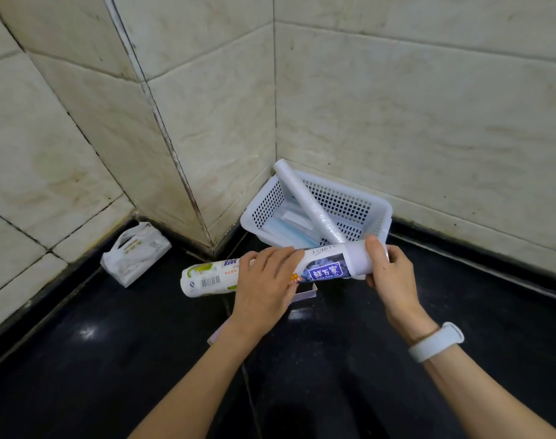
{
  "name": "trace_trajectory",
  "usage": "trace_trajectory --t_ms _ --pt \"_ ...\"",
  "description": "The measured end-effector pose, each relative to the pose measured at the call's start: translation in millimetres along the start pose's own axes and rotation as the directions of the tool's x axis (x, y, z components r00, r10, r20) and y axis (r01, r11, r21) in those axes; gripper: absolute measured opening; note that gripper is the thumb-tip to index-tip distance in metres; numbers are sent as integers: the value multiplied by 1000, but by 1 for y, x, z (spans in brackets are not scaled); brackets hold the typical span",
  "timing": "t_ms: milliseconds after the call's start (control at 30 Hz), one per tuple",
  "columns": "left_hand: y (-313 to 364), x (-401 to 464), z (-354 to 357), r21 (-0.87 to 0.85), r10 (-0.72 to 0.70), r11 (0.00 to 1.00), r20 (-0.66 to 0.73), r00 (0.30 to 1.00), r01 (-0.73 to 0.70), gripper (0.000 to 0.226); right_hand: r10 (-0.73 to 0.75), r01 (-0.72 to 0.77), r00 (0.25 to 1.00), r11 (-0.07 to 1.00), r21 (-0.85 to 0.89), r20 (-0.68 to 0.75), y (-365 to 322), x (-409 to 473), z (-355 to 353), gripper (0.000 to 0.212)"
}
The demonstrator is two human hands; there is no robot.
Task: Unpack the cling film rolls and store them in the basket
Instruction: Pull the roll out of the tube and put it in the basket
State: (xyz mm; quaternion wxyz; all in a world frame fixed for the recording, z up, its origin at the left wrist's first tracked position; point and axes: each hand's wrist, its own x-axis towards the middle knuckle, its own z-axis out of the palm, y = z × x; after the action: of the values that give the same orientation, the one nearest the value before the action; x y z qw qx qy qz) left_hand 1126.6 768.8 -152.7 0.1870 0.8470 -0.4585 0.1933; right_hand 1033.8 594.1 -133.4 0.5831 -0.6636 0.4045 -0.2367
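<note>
While my left hand wraps its fingers over the middle of the wrapped cling film roll, my right hand pinches the roll's bare white end, fingers closed around it. Roll held level above the black counter, just in front of the white perforated basket. One unwrapped roll leans diagonally in that basket; white plastic bag sits by the left wall.

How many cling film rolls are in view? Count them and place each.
2. One unwrapped roll leans in the white basket, its top end over the rim. One still-wrapped roll is held by both hands above the counter. Flat items in the basket could hide more.
</note>
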Motion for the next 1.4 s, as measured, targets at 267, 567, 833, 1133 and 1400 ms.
trace_trajectory --t_ms 267,567,833,1133,1400 --pt "8 8 -5 -39 107 992 -240 965 -120 18 147 -119 981 970 211 -123 20 13 -21 36" --pt "36 -34 27 -109 356 921 630 691 -375 48 179 -156 984 879 450 -9 22 24 -41 34" --pt "11 -5 47 -163 164 983 539 826 -89 61 260 -294 954 735 611 147 35 39 -51 31" --pt "-30 87 78 -240 -404 853 259 877 463 35 245 -534 787 731 425 567 11 92 -18 32" --pt "-48 83 125 -116 -346 896 422 838 428 57 206 -314 771 946 79 602 29 131 -6 35"
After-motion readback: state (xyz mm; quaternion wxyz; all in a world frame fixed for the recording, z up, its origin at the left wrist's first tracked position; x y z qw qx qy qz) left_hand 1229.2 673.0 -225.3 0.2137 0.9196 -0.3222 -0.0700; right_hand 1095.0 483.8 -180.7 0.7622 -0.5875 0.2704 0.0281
